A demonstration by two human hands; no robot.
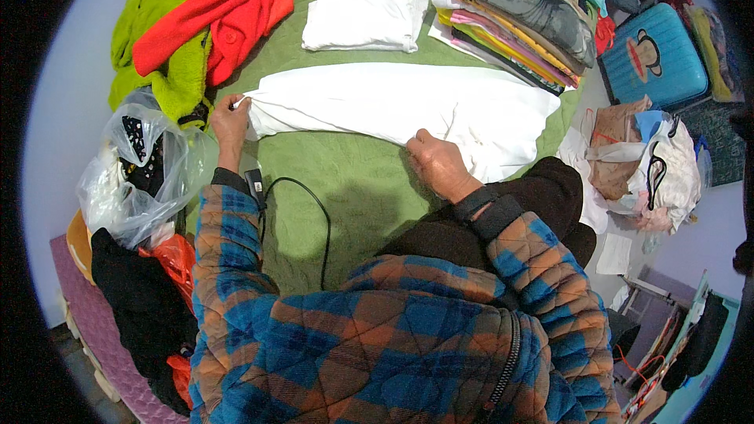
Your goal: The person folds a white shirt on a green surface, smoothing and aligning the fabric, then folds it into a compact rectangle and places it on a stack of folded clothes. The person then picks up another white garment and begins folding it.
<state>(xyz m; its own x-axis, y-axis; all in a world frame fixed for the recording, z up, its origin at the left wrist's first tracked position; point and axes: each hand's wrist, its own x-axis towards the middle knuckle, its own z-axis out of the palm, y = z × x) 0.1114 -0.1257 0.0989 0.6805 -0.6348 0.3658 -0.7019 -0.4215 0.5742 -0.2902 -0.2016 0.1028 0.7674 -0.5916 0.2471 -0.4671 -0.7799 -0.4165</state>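
One white garment (408,106) lies flat and long between your two hands. Your left hand (229,122) pinches its left end; your right hand (440,165) grips its near edge. One folded white piece (365,16) and one stack (518,16) lie beyond.

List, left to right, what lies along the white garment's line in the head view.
Clear plastic bag → left hand → long white garment → right hand → brown bag
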